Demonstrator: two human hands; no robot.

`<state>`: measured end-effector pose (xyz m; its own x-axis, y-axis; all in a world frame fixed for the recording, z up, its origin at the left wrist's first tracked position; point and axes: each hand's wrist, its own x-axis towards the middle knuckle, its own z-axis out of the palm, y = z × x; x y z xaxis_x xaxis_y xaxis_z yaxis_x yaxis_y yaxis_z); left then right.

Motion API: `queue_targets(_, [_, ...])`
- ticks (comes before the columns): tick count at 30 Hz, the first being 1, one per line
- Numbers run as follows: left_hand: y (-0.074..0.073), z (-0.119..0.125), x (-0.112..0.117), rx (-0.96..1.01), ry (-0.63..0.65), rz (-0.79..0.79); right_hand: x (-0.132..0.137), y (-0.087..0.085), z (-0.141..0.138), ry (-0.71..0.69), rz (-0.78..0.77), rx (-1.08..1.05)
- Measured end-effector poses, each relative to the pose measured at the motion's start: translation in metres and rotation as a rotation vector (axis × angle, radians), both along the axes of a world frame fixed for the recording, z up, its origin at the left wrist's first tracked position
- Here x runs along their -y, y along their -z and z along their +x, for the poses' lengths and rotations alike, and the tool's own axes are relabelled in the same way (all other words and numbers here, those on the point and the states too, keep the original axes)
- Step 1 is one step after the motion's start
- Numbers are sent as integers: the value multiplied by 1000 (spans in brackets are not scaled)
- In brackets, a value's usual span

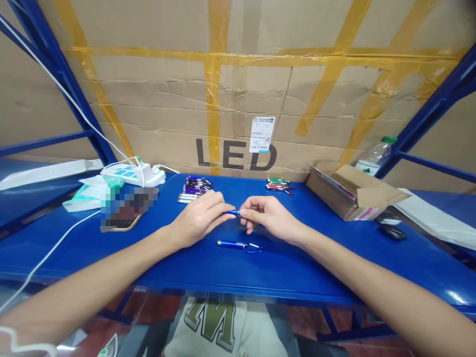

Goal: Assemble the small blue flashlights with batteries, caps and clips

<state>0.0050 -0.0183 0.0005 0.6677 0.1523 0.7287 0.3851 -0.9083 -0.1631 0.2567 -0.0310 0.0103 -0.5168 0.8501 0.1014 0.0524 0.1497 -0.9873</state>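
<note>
Between my fingertips is a slim blue metal tube (233,212), much like a keychain penlight, mostly covered by the fingers. My left hand (204,218) pinches its left end, and my right hand (268,216) has thumb and forefinger closed at its right end. Just below the hands, a similar blue penlight (231,244) with a silver end and a blue clip lies flat on the blue table (178,267). Beyond my left hand is a row of purple, dark and silver penlights (194,189). Green and red penlights (278,186) lie farther back, beyond my right hand.
At the left are a phone (130,210), a white power strip (128,173) with cables, and a plastic packet (87,193). An open carton (349,191), a black mouse (392,231) and a bottle (377,153) stand right. A large cardboard sheet (167,114) backs the table.
</note>
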Motion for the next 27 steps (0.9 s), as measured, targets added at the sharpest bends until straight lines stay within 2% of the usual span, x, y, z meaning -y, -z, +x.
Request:
queue_targets(6, [-2, 0, 2, -27, -11, 60, -3, 2, 1, -10, -105, -33])
queue_targets(9, [-2, 1, 2, -17, -9, 22, -3, 1, 2, -19, -101, -5])
queue_targets(12, [-1, 2, 1, 21, -13, -78, -5, -3, 7, -25, 34, 120])
queue_targets(15, [0, 3, -1, 61, -41, -144, -10, -10, 19, 93, 310, 313])
queue_targets(16, [0, 2, -2, 76, -51, -160, -13, -13, 23, 134, 424, 420])
queue_targets(18, [1, 2, -3, 100, -67, -189, -16, -16, 32, 101, 547, 654])
queue_targets(22, [1, 0, -6, 123, -75, -239, -19, -19, 40, -29, 541, 981])
queue_targets(27, [2, 0, -6, 122, -87, -273, -15, -19, 35, -93, 502, 1053])
